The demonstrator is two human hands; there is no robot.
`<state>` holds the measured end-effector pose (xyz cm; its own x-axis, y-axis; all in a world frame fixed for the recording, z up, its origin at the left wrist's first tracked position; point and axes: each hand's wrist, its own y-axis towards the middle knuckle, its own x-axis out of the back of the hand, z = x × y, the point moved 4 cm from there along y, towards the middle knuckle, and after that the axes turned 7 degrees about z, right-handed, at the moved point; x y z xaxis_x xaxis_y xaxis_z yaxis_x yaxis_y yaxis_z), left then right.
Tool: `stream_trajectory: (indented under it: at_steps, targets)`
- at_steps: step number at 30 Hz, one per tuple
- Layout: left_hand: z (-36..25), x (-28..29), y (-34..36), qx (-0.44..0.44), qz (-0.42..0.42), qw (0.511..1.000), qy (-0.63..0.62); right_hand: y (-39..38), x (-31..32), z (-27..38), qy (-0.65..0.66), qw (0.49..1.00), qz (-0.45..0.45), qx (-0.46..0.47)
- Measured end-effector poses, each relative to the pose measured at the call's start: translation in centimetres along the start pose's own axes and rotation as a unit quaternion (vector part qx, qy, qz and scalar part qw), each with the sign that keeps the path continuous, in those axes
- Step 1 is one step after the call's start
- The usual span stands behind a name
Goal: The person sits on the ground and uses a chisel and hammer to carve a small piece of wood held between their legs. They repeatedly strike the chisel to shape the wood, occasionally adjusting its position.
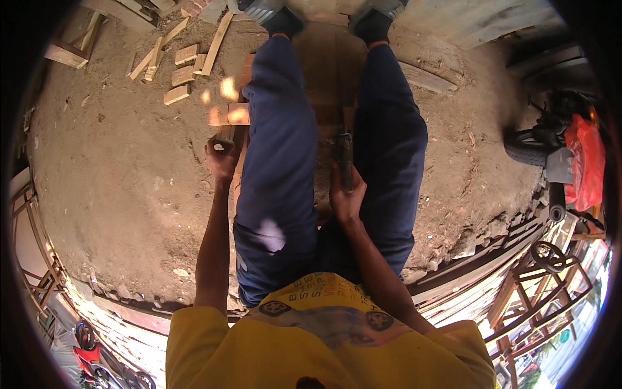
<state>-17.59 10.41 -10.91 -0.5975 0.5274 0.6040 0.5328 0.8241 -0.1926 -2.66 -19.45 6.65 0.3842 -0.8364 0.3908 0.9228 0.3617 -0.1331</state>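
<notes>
My left hand (221,159) is curled, with its fingers and thumb forming a ring beside my left leg. A small pale spot shows inside the ring, and I cannot make out what it is. Just beyond the fingers lie reddish wooden blocks (220,115), next to a wooden strip partly hidden by my leg. Between my thighs, my right hand (346,198) is closed round a dark, round tool handle (347,159) that points away from me. A thin dark part continues from its far end into shadow, so the tool's kind is unclear.
Cut wooden blocks (183,76) and longer sticks (217,44) lie on the dirt floor (129,194) at the far left. A plank (427,78) lies beyond my right leg. To the right are a wheel (523,148) and a red plastic bag (585,159).
</notes>
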Motion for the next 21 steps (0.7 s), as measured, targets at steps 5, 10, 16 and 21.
stream_trajectory:
  at_steps: [5, 10, 16, 21]
  targets:
    - [-2.8, -1.5, -1.3, -0.031, -0.067, 0.997, 0.028, -0.1, 0.1, -0.8, 0.015, 0.999, 0.005, -0.043]
    - [-2.9, -2.9, 0.3, -0.047, -0.057, 0.995, 0.063, 0.2, 0.1, 0.0, 0.014, 0.999, 0.01, -0.039]
    - [-3.1, -1.1, 1.5, -0.127, -0.061, 0.982, 0.125, 0.2, 0.1, 0.0, 0.013, 0.999, 0.006, -0.04]
    - [-11.6, 3.1, 4.2, -0.177, 0.133, 0.903, 0.369, 0.1, 0.4, 0.7, 0.026, 0.998, 0.021, -0.048]
